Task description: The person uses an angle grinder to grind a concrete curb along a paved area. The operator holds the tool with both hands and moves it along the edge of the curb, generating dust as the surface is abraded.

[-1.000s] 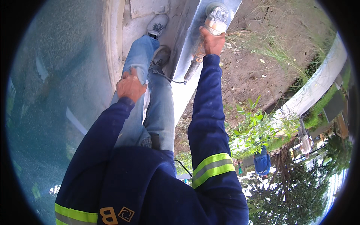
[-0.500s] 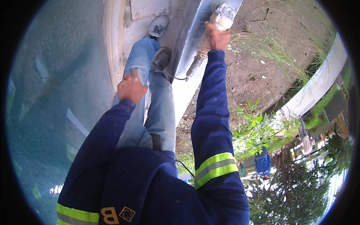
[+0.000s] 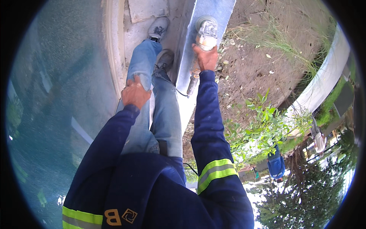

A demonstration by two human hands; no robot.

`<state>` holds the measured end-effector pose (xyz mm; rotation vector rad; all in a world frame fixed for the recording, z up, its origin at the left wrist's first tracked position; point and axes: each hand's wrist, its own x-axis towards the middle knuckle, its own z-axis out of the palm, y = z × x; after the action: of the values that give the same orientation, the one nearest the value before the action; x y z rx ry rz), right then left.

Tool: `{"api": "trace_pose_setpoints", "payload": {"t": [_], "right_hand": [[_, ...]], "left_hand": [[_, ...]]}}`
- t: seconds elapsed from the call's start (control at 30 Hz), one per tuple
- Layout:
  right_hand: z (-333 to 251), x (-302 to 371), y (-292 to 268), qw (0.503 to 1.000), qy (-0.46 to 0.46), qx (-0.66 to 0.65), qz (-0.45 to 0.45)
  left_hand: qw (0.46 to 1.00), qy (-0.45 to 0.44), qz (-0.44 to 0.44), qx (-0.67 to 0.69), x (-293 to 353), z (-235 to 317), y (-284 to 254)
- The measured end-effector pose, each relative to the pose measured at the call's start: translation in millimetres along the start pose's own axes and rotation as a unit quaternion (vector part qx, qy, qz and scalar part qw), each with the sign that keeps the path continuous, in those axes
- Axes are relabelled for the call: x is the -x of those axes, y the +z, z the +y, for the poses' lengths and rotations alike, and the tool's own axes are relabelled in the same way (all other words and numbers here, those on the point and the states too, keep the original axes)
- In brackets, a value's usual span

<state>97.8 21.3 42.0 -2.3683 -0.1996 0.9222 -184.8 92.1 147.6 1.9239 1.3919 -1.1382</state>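
My right hand [image 3: 207,58] is wrapped round the body of a dusty angle grinder [image 3: 208,31]. The grinder's round disc end lies against the top of a pale grey-blue ledge [image 3: 225,15], and its handle end with a dark cord points back toward me. My left hand [image 3: 136,93] rests on my bent left knee, on the blue jeans [image 3: 143,57], fingers stretched over the denim and nothing visible in them.
Along the left stands a large glassy, reflecting wall [image 3: 57,95]. My shoes [image 3: 158,27] stand on a narrow pale floor beside the ledge. Soil with grass tufts [image 3: 289,53] and a leafy shrub [image 3: 263,126] lies right, bounded by a curved white kerb [image 3: 324,84]. A person in blue [image 3: 276,164] is farther off.
My right hand has drawn the grinder back toward me and slightly left along the ledge. My left hand stays on the knee.
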Motion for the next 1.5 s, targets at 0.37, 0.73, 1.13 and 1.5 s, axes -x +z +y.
{"api": "trace_pose_setpoints", "payload": {"t": [0.37,0.73,1.13,1.5], "right_hand": [[11,-9,-9,0.998,-0.005,-0.063,0.027],[23,30,9,1.0,-0.004,0.018,-0.011],[50,34,1,0.998,-0.024,-0.05,-0.003],[34,10,-4,0.998,-0.01,-0.05,0.035]], "left_hand": [[1.0,-0.007,0.003,-0.024,31,-21,36],[0.999,-0.027,0.005,-0.026,28,-27,41],[0.999,-0.036,-0.013,0.0,28,-32,44],[1.0,-0.015,0.006,-0.006,29,-35,51]]}}
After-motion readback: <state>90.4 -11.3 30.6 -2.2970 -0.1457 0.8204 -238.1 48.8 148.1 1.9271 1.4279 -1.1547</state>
